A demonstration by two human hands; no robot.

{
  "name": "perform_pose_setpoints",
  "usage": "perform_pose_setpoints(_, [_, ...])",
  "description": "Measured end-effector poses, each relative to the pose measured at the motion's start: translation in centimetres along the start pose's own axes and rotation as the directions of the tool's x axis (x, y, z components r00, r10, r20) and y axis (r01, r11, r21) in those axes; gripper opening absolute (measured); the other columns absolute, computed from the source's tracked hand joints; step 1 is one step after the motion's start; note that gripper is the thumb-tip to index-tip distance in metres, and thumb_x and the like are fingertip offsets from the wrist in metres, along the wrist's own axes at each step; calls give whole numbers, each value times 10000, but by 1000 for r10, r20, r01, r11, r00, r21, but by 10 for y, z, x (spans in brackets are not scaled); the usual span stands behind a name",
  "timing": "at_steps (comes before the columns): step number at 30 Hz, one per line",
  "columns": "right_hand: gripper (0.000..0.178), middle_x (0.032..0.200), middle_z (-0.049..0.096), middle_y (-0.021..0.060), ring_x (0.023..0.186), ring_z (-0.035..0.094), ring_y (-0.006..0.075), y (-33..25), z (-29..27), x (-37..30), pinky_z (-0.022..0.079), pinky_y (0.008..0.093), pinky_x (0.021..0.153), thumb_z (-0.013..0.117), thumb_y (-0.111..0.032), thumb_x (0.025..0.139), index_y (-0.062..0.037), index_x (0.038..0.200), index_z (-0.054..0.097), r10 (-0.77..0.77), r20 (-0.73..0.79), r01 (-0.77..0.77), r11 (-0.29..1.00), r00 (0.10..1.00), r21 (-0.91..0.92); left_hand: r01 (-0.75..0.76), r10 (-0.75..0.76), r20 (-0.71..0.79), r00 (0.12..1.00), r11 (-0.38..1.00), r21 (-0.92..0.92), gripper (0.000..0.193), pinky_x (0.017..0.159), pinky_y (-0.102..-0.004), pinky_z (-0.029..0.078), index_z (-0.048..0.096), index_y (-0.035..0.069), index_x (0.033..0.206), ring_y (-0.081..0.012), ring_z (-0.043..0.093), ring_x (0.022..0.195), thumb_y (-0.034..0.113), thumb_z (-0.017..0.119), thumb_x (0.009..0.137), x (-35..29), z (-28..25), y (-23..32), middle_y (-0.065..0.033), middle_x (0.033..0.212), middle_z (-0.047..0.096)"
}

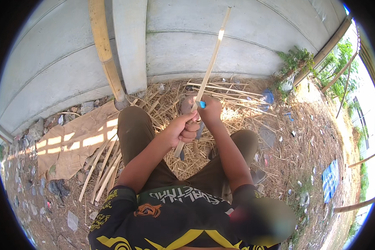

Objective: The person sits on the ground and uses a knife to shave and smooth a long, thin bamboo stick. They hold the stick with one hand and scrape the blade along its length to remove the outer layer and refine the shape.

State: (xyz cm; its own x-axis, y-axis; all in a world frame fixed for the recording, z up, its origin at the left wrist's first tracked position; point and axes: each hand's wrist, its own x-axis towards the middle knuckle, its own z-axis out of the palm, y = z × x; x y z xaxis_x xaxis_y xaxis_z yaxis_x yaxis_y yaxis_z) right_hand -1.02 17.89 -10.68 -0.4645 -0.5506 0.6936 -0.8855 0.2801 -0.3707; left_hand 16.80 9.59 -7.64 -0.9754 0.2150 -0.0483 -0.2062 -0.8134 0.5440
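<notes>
A long pale bamboo strip slants from between my knees up toward the wall. My left hand is wrapped round its lower part, with the thumb lying along it and a short end sticking out below the fist. Just above, my right hand is closed against the strip. A small blue piece shows at its fingers; the rest of what it grips is mostly hidden, so I cannot tell its kind. Thin shavings cover the ground beneath both hands, between my legs.
Split strips lie in a loose pile before the concrete wall. More strips rest by my left leg, beside a flattened cardboard sheet. A bamboo pole leans at the wall. Litter, including a blue sheet, is scattered on the right.
</notes>
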Motion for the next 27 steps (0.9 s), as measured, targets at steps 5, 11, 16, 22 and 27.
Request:
perform_pose_setpoints(5, [154,619,603,104,556,611,324,-4,-10,17,452,417,514,739,-129,706,-93,733,592,57,-99,-59,998,993,-21,-5,6,-24,1000,999,33,315,359,-208,120,437,201,887,-16,171,424,447,395,1079,-3,19,-4,92,581,237])
perform_pose_setpoints(11, [182,607,579,101,551,598,324,-6,-26,32,434,397,500,731,-63,692,-89,701,552,29,-217,-13,997,976,74,4,2,-97,995,998,57,327,344,-216,107,415,201,885,-15,144,396,453,368,1087,-16,42,-12,96,556,205])
perform_pose_setpoints(16, [186,614,583,89,551,601,296,-10,-40,50,438,379,501,762,-94,726,-97,702,578,144,-301,-124,989,943,83,31,-17,-189,982,997,69,331,347,-226,100,397,199,886,-22,131,387,452,346,1093,-25,69,-23,90,545,196])
perform_pose_setpoints(22, [184,588,575,91,518,573,265,17,-54,69,433,368,496,773,-102,744,-102,682,599,547,-290,-515,837,785,185,155,-133,-145,980,975,157,346,365,-223,126,391,186,884,-34,157,403,463,354,1088,-35,75,-44,79,549,203])
perform_pose_setpoints(27, [200,588,562,89,510,553,292,44,-66,69,430,390,509,773,-123,733,-97,677,583,263,-589,-187,964,764,188,203,-161,-207,965,959,196,363,369,-232,134,387,175,879,-36,163,411,477,375,1080,-52,89,-49,78,557,215])
